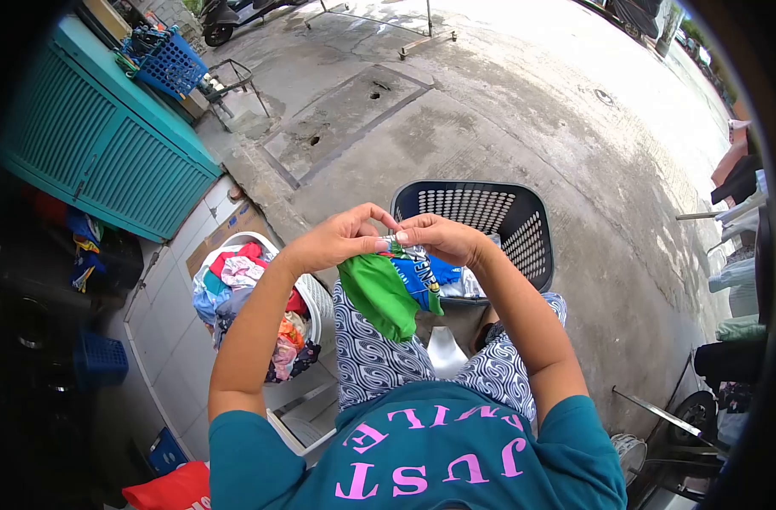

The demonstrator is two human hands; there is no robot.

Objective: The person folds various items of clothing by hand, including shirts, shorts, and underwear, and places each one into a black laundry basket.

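Note:
A green and blue garment (pixel 378 293) with dark lettering hangs over the lap from both hands. My left hand (pixel 351 238) pinches its upper edge, fingers bent around the cloth. My right hand (pixel 439 238) pinches the same edge just beside it, and the fingertips of the two hands almost touch. Behind the hands stands a dark slatted basket (pixel 524 223) with blue and white cloth low inside it. To the left, a white basket (pixel 320 299) is heaped with mixed clothes (pixel 245 276).
A teal louvred cabinet (pixel 107 136) stands at the upper left with a blue basket (pixel 171 64) on top. Clothes (pixel 732 272) hang along the right edge. A red cloth (pixel 171 489) lies at the lower left. A parked scooter (pixel 235 15) is at the top.

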